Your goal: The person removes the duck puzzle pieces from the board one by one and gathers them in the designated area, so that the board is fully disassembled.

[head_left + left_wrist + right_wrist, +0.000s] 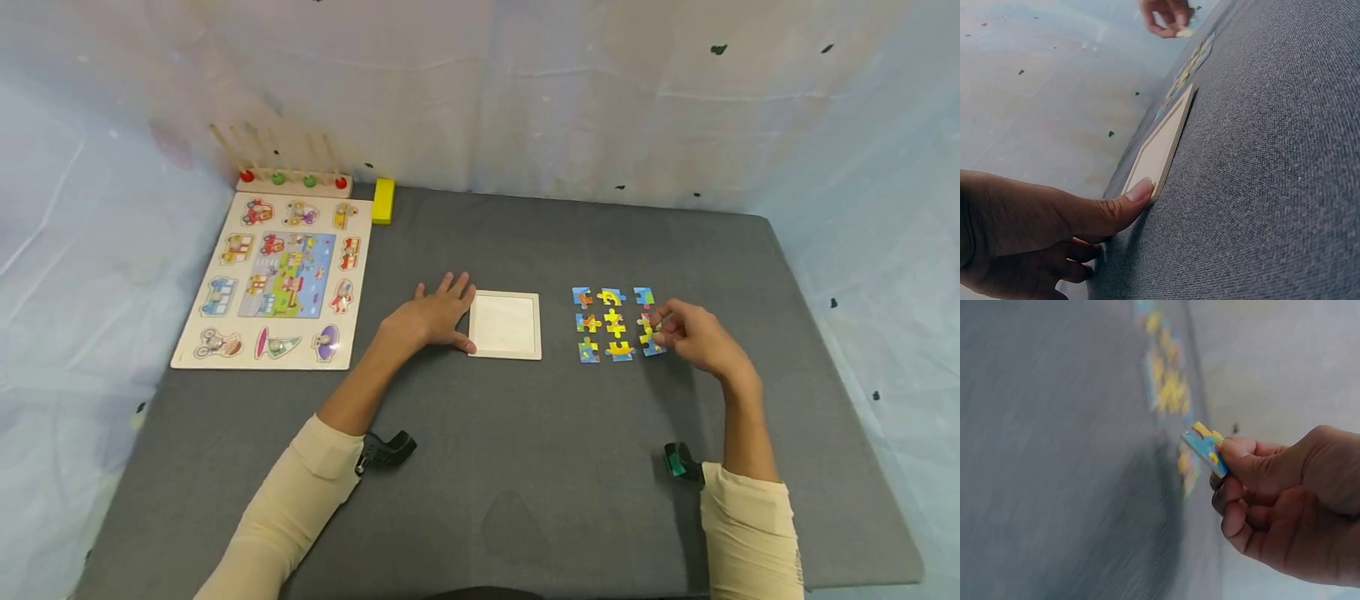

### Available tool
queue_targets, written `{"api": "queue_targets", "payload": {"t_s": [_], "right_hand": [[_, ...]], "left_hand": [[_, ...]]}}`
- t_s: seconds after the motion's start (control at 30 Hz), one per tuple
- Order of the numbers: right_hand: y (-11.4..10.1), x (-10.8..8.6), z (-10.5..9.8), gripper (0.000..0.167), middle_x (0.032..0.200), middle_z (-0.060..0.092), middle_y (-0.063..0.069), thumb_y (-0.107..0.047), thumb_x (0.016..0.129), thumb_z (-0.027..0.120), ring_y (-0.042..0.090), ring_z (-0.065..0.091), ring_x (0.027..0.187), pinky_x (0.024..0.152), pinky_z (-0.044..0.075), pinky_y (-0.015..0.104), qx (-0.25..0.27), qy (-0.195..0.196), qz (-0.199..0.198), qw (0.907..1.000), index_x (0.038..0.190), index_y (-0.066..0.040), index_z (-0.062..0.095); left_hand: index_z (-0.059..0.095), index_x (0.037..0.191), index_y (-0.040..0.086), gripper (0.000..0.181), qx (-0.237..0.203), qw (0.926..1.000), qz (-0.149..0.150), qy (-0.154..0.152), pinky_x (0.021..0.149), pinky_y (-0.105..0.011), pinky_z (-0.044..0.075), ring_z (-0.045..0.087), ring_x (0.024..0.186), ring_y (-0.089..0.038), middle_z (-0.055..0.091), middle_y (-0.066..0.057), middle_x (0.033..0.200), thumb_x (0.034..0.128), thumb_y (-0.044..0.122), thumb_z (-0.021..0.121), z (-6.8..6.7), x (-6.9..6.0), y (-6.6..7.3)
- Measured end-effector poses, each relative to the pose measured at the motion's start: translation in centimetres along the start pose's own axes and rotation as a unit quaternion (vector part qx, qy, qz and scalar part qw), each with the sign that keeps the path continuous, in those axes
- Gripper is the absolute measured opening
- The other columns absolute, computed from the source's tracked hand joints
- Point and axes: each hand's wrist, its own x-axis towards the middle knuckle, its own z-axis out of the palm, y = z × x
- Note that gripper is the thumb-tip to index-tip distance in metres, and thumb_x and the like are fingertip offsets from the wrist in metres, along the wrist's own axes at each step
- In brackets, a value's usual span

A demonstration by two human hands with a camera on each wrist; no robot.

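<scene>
My left hand [429,318] lies at the left side of a shallow square wooden puzzle tray [506,355], fingers spread. In the left wrist view its thumb [1138,190] rests on the tray's rim. The tray has a bare, pale inside. My right hand [699,340] pinches a blue and yellow jigsaw piece [1205,449] between thumb and fingers, held up off the table. Other jigsaw pieces [615,322] lie apart in rows just left of this hand; those in its column are partly hidden by the fingers in the head view.
A wooden peg puzzle board [341,333] with vehicle and toy shapes lies at the left. Behind it stands a rack of upright rods [292,182] with red and green beads, beside a yellow block [383,202]. Pale sheeting [525,100] borders the grey table [510,467].
</scene>
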Motion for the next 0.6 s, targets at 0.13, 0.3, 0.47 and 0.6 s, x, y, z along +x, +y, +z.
{"api": "queue_targets", "payload": {"t_s": [0.13, 0.3, 0.47, 0.6], "right_hand": [[1.9, -0.1, 0.5, 0.019, 0.086, 0.067, 0.018, 0.001, 0.094, 0.071, 0.014, 0.055, 0.072, 0.062, 0.043, 0.026, 0.004, -0.018, 0.052, 0.9985, 0.107, 0.008, 0.06], [2.3, 0.1, 1.3, 0.019, 0.082, 0.059, 0.012, 0.001, 0.092, 0.072, 0.016, 0.052, 0.072, 0.062, 0.041, 0.028, 0.005, -0.014, 0.088, 0.996, 0.1, 0.008, 0.056], [1.5, 0.7, 1.4, 0.02, 0.08, 0.057, 0.014, -0.002, 0.092, 0.072, 0.021, 0.052, 0.071, 0.062, 0.04, 0.031, -0.024, -0.009, 0.11, 0.9936, 0.097, 0.008, 0.056], [0.9, 1.0, 1.6, 0.019, 0.084, 0.057, 0.014, -0.004, 0.093, 0.072, 0.024, 0.054, 0.074, 0.063, 0.04, 0.031, -0.06, -0.016, 0.141, 0.988, 0.096, 0.006, 0.056]], "left_hand": [[0.008, 0.169, 0.007, 0.108, 0.001, 1.0, 0.0, -0.002, 0.129, -0.07, 0.007, -0.007, 0.165, -0.036, -0.006, -0.015, 0.177, 0.0937, 0.048, 0.074, 0.2, 0.2, -0.2], [0.008, 0.169, 0.007, 0.108, 0.004, 1.0, -0.001, -0.003, 0.129, -0.07, 0.008, -0.007, 0.165, -0.036, -0.006, -0.014, 0.177, 0.0933, 0.049, 0.074, 0.3, 0.0, -0.3], [0.009, 0.168, 0.007, 0.109, 0.003, 1.0, 0.0, 0.003, 0.129, -0.07, 0.008, -0.006, 0.165, -0.037, -0.006, -0.014, 0.177, 0.093, 0.049, 0.075, 0.2, -0.2, -0.5], [0.009, 0.168, 0.007, 0.108, 0.001, 1.0, 0.0, 0.002, 0.129, -0.07, 0.008, -0.007, 0.165, -0.036, -0.005, -0.014, 0.177, 0.0931, 0.048, 0.075, 0.2, -0.2, -0.5]]}}
